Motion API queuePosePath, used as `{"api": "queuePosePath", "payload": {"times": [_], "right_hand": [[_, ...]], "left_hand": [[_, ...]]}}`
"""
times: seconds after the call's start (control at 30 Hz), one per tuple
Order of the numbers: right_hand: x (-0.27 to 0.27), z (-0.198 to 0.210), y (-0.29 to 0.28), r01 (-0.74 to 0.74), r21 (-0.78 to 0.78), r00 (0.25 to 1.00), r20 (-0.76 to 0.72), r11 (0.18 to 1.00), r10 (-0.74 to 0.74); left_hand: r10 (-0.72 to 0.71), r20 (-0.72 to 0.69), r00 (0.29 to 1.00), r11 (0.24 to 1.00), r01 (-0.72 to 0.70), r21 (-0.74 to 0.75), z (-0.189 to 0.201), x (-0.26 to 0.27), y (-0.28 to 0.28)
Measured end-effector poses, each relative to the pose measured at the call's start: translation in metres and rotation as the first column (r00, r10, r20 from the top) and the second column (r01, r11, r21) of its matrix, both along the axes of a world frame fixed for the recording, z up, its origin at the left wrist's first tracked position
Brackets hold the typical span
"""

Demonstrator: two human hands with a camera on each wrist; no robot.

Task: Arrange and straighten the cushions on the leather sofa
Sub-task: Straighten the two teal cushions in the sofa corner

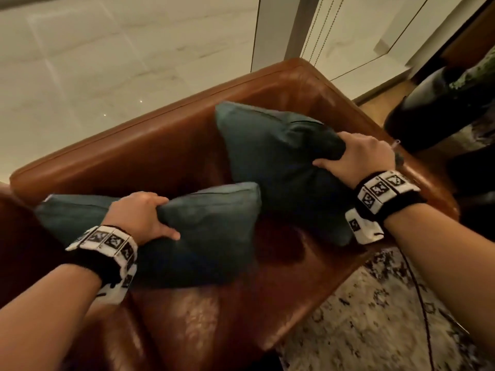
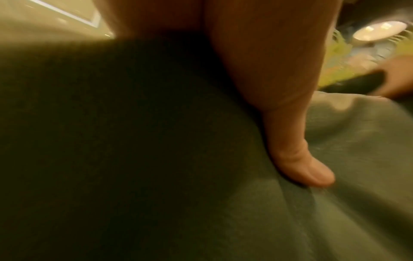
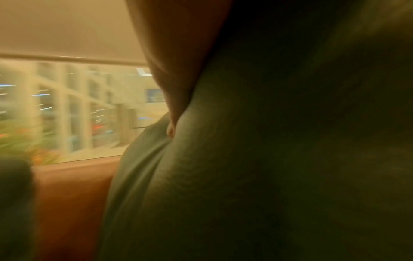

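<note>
Closest in, two bare forearms reach forward, each wrist wrapped in a black band with white blocks printed in black square codes. The left hand point(image 1: 139, 216) grips the top edge of the near cushion point(image 1: 203, 236), fingers curled over the far side and thumb pressed flat into the front, so the soft fabric bunches and creases under it; the left wrist view shows that thumb point(image 2: 297, 159) sinking into matte, finely woven cloth. This near cushion is dark teal, square, plump, and lies across the front of the seat, tilted low. And the right hand point(image 1: 359, 159) clamps the upper right corner of the far cushion point(image 1: 273, 162), same teal fabric, standing more upright on one edge with a seam or zip line along its top; its lower left side meets the near cushion's raised corner. Both sit on the leather sofa point(image 1: 166, 145), glossy tan-brown hide with a rounded, piped back rail and a creased, shiny seat pad. To the right, below the sofa's end, a pale rug point(image 1: 375, 317) with dark speckled patterning and a thin dark cord across it. Behind the backrest, pale marbled tile or panel point(image 1: 107, 62), then a bead chain point(image 1: 321, 30) hanging down at the light wall panels.
</note>
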State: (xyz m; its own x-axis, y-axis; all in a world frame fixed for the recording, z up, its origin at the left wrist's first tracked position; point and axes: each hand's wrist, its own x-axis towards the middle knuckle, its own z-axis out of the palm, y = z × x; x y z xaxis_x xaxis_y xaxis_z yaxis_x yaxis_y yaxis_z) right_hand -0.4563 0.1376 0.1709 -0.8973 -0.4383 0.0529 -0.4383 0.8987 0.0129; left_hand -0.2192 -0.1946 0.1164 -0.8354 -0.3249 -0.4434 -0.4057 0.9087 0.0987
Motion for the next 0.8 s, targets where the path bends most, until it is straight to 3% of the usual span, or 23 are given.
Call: {"api": "queuePosePath", "payload": {"times": [0.07,0.13,0.23,0.3,0.37,0.5,0.6,0.8], "right_hand": [[0.000,-0.021,0.019,0.163,-0.024,0.986,0.029,0.986,-0.162],[-0.002,-0.053,0.036,0.286,0.107,0.944,0.136,0.952,-0.299],[-0.003,-0.095,0.056,0.343,0.280,0.866,0.274,0.896,-0.417],[-0.007,-0.107,0.058,0.367,0.235,0.858,0.288,0.900,-0.425],[-0.016,-0.109,0.056,0.320,0.179,0.889,0.284,0.930,-0.361],[-0.028,-0.105,0.052,0.262,0.015,0.923,0.290,0.965,-0.255],[-0.029,-0.100,0.054,0.323,-0.076,0.928,0.220,0.943,-0.300],[-0.022,-0.121,0.065,0.336,0.144,0.876,0.316,0.931,-0.365]], "left_hand": [[0.131,-0.134,0.982,0.991,-0.131,0.010,0.002,-0.003,-0.004],[0.210,-0.219,0.953,0.977,-0.212,0.016,-0.011,-0.012,-0.003],[0.139,-0.030,0.990,0.982,-0.141,-0.128,-0.037,-0.024,-0.003],[0.129,0.074,0.989,0.979,-0.116,-0.168,-0.044,-0.030,-0.010],[0.141,0.088,0.986,0.983,-0.129,-0.128,-0.040,-0.033,-0.016],[0.119,-0.028,0.993,0.979,-0.122,-0.161,-0.026,-0.027,-0.014],[0.179,-0.133,0.975,0.964,-0.201,-0.173,-0.025,-0.013,-0.010],[0.265,-0.073,0.962,0.942,-0.274,-0.193,-0.055,-0.011,-0.014]]}}
